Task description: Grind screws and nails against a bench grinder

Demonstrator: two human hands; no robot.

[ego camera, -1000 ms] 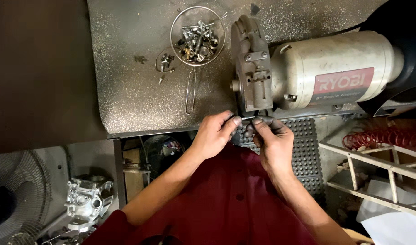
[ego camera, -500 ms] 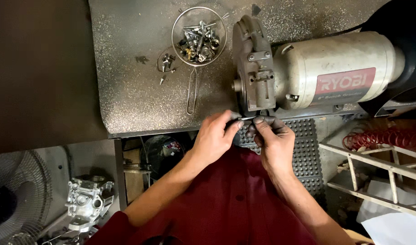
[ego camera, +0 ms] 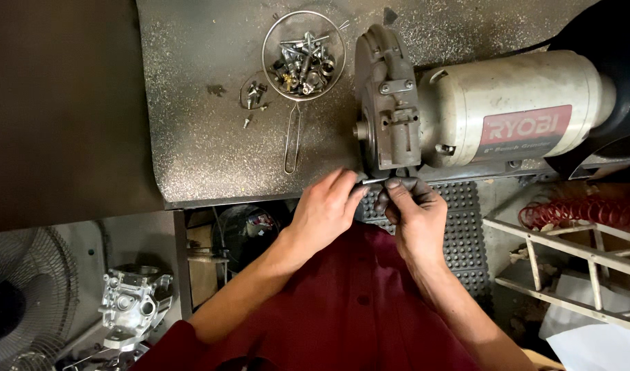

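The bench, a dark speckled metal surface, is carrying a bench grinder whose cream motor housing is lying crosswise and whose grey wheel guard is facing the near edge. Compared with the views from a second and half a second ago, the grinder, the bench and everything on it are staying where they were; only the hands are showing any change, and it is slight. The left hand and the right hand are closing together at the lower front of the guard, and both are pinching a thin metal rod between fingertips, the rod lying level and just under the guard, touching or very nearly touching the wheel side; which of the two cannot be told. The hands are sitting marginally tighter and nearer each other than before, which suggests the rod is being held steady at the wheel rather than being moved elsewhere. To the left of the guard, a round wire strainer is holding a heap of screws and small fittings, its handle pointing toward the near edge. Just beside it, a few loose screws are lying on the bare bench.
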